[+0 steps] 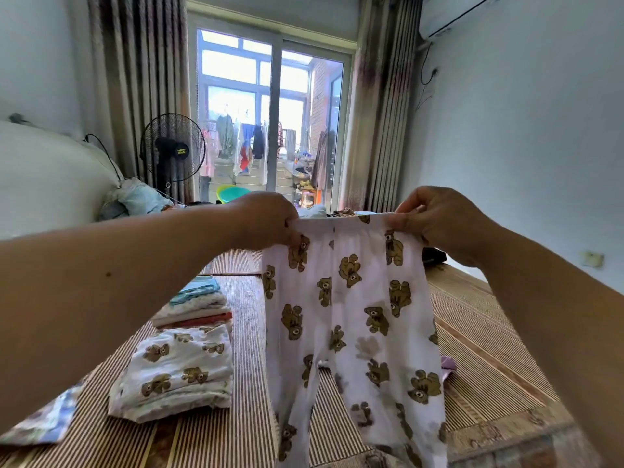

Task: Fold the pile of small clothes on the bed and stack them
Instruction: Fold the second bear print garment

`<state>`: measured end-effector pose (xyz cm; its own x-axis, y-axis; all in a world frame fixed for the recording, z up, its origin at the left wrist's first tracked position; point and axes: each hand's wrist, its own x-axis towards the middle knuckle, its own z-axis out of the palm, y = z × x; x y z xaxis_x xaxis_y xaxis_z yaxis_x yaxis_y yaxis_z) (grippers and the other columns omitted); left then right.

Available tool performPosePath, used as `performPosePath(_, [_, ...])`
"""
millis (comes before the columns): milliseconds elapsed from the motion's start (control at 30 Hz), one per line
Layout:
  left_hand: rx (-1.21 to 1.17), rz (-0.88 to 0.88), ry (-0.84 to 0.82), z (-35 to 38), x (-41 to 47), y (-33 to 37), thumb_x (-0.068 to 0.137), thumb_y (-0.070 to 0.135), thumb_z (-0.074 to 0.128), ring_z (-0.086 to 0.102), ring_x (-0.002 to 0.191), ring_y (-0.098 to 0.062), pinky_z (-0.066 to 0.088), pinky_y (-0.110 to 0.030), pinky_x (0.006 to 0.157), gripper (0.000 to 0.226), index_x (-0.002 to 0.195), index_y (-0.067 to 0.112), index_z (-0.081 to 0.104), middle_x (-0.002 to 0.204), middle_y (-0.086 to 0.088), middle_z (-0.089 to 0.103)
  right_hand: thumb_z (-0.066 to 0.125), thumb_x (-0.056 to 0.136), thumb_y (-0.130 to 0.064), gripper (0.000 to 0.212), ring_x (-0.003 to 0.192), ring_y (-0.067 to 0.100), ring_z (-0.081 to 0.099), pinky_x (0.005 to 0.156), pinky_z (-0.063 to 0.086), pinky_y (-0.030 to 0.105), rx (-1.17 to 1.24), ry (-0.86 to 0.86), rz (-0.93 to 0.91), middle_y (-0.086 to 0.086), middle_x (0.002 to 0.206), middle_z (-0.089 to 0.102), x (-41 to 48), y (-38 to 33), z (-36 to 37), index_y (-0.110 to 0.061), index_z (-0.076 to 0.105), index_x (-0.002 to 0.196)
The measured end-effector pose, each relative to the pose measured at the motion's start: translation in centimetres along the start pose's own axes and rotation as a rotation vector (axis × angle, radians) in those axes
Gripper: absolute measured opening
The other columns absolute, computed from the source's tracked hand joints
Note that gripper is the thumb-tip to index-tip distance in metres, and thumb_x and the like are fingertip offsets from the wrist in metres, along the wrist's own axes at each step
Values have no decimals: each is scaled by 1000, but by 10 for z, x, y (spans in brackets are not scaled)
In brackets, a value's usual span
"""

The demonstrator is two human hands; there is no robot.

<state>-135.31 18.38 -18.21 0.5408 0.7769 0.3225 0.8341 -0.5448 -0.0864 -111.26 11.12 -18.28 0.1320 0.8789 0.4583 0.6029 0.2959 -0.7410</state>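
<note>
1. Two hands hold a pair of small white trousers (351, 315) printed with brown bears up over the bed's striped mat (489, 332). The left hand (270, 221) pinches one end of the waistband and the right hand (435, 221) the other, fingers curled round the cloth.
2. Head view, hidden parts: the trouser legs run off the bottom edge. A lilac scrap (448, 364) peeks from behind their right side, and a blue-patterned cloth (44, 420) is cut by the lower left corner.
3. Left of the trousers lies a folded bear-print piece (179, 369), and just behind it a stack of folded clothes (199, 305) (turquoise on top).
4. Beyond the waistband sits what may be unfolded clothing (344, 212), mostly covered.
5. A green basin (229, 193) stands by the glass door; its contents cannot be seen.
</note>
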Motion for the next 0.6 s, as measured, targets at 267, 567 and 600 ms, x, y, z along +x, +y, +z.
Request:
performPosePath(267, [-888, -283, -223, 3, -2, -1, 97, 39, 51, 60, 86, -22, 50, -38, 89, 36, 112, 7, 63, 106, -17, 68, 69, 86, -13, 11, 78, 25, 69, 70, 60, 39, 77, 20, 106, 11, 86, 68, 2, 0, 9, -12, 58, 85])
performPosePath(567, [-1131, -441, -176, -7, 4, 33, 93, 13, 56, 61, 59, -15, 54, -27, 61, 14, 80, 9, 55, 67, -5, 62, 64, 88, -5, 9, 75, 24, 69, 69, 61, 39, 333, -1, 197, 14, 88, 70, -7, -18, 50, -12, 70, 89])
performPosePath(600, [-1136, -417, -170, -8, 4, 40, 93, 14, 55, 58, 51, -13, 52, -23, 54, 19, 75, 11, 54, 58, -3, 59, 65, 89, -9, 6, 77, 27, 69, 72, 60, 42, 353, -22, 171, 18, 90, 70, -9, -22, 56, -10, 70, 90])
